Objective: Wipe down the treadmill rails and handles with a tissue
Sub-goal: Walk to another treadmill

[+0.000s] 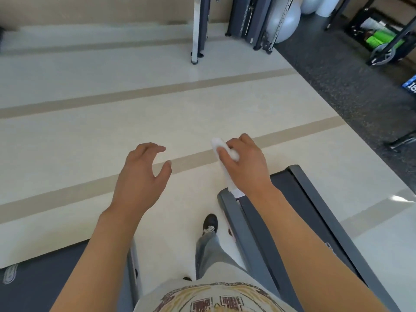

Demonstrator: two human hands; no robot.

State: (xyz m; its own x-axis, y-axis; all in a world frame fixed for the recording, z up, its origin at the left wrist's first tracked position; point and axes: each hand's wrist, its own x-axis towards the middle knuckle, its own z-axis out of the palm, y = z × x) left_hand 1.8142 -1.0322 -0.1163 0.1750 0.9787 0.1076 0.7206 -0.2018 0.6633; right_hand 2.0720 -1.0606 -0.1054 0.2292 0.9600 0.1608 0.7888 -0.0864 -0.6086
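Observation:
My right hand is shut on a white tissue, which hangs down from the fist toward the rear end of a grey treadmill side rail. That treadmill's dark belt runs under my right forearm, with a second grey rail on its far side. My left hand hovers over the floor with fingers spread and curled, holding nothing. No handles are in view.
Another treadmill's deck lies at the lower left. I stand between the two machines on a cream floor with tan stripes; my shoe shows below. Weight machines, an exercise ball and a rack stand at the back.

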